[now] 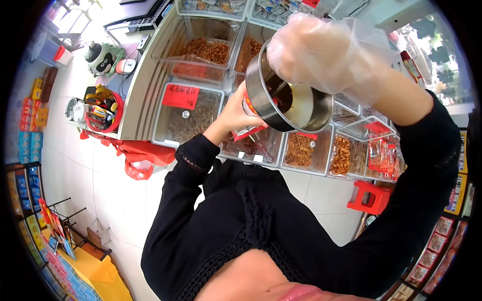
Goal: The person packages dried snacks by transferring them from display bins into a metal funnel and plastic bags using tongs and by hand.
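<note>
My left hand (238, 113) is closed on the outside of a steel bowl (258, 95), which tilts over the display bins. A red-and-yellow label shows between my fingers and the bowl wall. Dark brown sauce (282, 98) and a pale, shiny patch are visible inside. Over the bowl's far rim is my right hand (314, 50), in a loose clear plastic glove. Its fingers are curled together, and what they hold, if anything, is hidden by the glove. Beneath the bowl, a bin contains reddish tongs (262, 145).
Clear bins of dried snacks (206, 50) fill the counter, one bearing a red handwritten sign (181, 96). To the left are a red basket of scissors and tools (108, 115) and a panda-faced bottle (103, 59). A red stool (369, 197) stands at lower right.
</note>
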Available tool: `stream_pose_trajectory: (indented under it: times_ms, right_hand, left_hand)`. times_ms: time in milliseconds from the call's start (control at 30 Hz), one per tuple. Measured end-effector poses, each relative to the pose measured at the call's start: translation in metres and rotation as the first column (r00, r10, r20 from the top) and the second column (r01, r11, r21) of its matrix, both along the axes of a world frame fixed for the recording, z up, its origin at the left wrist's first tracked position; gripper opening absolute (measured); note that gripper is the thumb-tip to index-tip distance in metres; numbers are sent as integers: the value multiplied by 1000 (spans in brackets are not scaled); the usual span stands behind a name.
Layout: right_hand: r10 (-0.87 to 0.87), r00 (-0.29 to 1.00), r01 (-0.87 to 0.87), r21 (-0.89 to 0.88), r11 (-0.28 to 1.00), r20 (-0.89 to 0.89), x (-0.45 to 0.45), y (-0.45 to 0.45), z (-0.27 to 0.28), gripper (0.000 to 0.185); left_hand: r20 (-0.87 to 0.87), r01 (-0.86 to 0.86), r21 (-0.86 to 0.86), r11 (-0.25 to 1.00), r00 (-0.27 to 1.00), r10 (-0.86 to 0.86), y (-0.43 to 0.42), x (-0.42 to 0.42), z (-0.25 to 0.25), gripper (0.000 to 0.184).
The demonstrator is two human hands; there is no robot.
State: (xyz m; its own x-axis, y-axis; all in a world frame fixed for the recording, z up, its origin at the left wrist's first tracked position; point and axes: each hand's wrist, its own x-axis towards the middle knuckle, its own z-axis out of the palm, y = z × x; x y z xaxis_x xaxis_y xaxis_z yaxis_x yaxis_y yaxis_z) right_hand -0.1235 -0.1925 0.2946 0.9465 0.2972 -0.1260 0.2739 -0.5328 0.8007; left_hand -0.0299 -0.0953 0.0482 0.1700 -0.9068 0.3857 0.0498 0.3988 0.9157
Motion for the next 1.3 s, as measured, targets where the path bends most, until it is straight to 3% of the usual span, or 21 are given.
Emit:
stream_pose_trajectory:
  times_ms: [100, 167, 233, 267, 300, 367, 433, 467, 533, 633, 700, 733, 767, 833, 900, 967, 1000, 1100, 1133, 1233, 1300]
  right_hand:
    - [87, 996, -88, -51, 995, -30, 4, 4, -17, 15]
    - [-102, 988, 101, -17, 995, -115, 0, 10, -28, 17]
    - [-147, 968, 150, 2, 989, -206, 1, 16, -29, 17]
    - [-181, 940, 192, 9, 981, -288, 3, 19, -25, 18]
    - [-181, 940, 192, 9, 981, -287, 3, 21, -17, 18]
    - [-93, 932, 56, -114, 992, -351, -1, 23, 0, 17]
    - [-9, 998, 32, 363, 931, -65, -15, -1, -4, 16]
    - [38, 997, -74, 582, 810, 73, -19, -10, -3, 17]
    - [144, 971, -234, 670, 704, 189, -27, -21, -6, 14]
    - [27, 1000, -29, 593, 805, 13, -33, -21, -2, 15]
    - [-61, 993, 103, 522, 847, -98, -34, -18, 2, 16]
    - [-58, 993, 102, 524, 846, -98, -36, -16, 8, 16]
    - [-83, 990, 116, 315, 942, -114, -36, -9, 21, 19]
    - [-138, 983, 120, -144, 982, -125, -34, -1, 41, 26]
    - [-12, 997, 7, -67, 998, -81, -40, -21, 48, 28]
    - [18, 999, -25, -165, 986, -44, -40, -26, 62, 28]
    - [-123, 992, 117, -181, 976, -20, -41, -23, 65, 28]
    - [-197, 979, 198, 17, 980, -59, -38, -27, 80, 25]
    - [-194, 979, 196, 16, 981, -61, -39, -31, 83, 25]
    - [-210, 978, 208, 86, 974, 15, -45, -48, 91, 22]
    - [-387, 922, 385, 103, 917, -4, -51, -50, 94, 22]
  left_hand:
    - [58, -141, 39, 989, 989, 138, 4, -6, -12, 91]
    - [-153, -139, 14, 990, 978, 140, 10, -14, -3, 91]
    - [-325, -123, 16, 992, 938, 122, 15, -24, 1, 91]
    - [-256, -155, -29, 987, 956, 143, 14, -25, -1, 91]
    - [-186, -185, -78, 980, 968, 168, 13, -26, -4, 91]
    - [-326, -189, -72, 979, 932, 156, 12, -31, -10, 89]
    - [-488, -125, -5, 992, 866, 107, 10, -32, -20, 91]
    - [-491, -126, -3, 992, 864, 108, 8, -32, -21, 91]
    - [-451, -133, -46, 990, 887, 98, 4, -32, -20, 91]
    - [-363, -115, -114, 987, 929, 66, 2, -30, -17, 92]
    - [-702, 40, 55, 998, 713, 10, 5, -32, -11, 94]
    - [-537, -51, -4, 999, 842, 41, 5, -32, -21, 93]
    - [-538, -55, -2, 998, 842, 45, 4, -29, -31, 93]
    - [-264, -213, -42, 976, 945, 194, 3, -23, -45, 91]
    - [-205, -271, -109, 956, 947, 245, 5, -23, -36, 88]
    - [-229, -352, -142, 925, 921, 315, 2, -21, -37, 87]
    - [-237, -376, -119, 919, 909, 342, 0, -21, -39, 85]
    - [-339, -452, -121, 884, 856, 391, -9, -21, -38, 81]
    - [-204, -512, -129, 849, 852, 482, -13, -16, -47, 77]
    - [-249, -550, -56, 833, 816, 522, -21, -15, -59, 73]
    - [-280, -578, -31, 816, 788, 548, -27, -14, -68, 71]
